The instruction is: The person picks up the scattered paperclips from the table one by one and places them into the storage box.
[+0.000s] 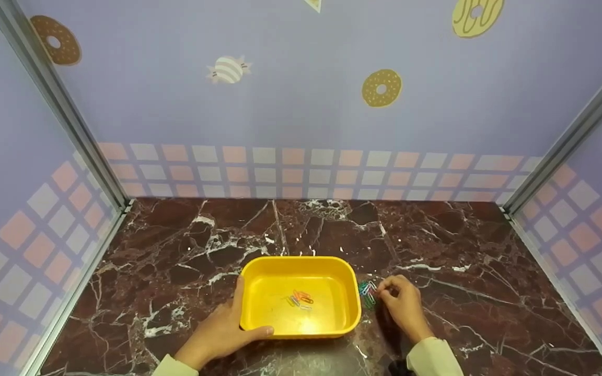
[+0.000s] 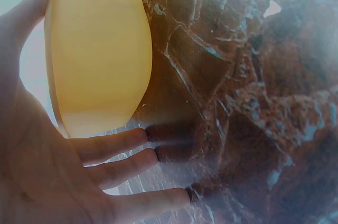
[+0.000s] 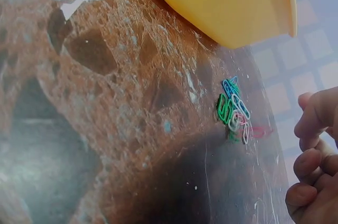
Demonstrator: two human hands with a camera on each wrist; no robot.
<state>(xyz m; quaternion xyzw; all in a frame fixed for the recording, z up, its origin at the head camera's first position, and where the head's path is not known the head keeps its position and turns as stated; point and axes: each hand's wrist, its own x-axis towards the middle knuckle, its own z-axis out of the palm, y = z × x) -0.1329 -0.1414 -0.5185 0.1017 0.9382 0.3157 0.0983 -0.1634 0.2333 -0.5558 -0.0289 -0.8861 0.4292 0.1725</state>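
A yellow tray (image 1: 301,332) stands on the table with a few colourful paper clips (image 1: 300,299) on its floor. My left hand (image 1: 222,324) rests against the tray's left front corner, thumb along the front rim and index finger up the left side. Its other fingers stretch out straight beneath in the left wrist view. Beside the tray's right wall lies a small heap of green, blue, white and pink clips (image 3: 232,105). At the heap's right edge is my right hand (image 1: 404,305), fingers loosely bent, with nothing visible between them. One reddish clip (image 3: 260,131) near it looks blurred.
A dark red marbled table (image 1: 489,313) bears all of this. Purple panels (image 1: 301,115) with sweets and a checked band enclose it at the back and both sides, joined by metal corner posts (image 1: 55,99).
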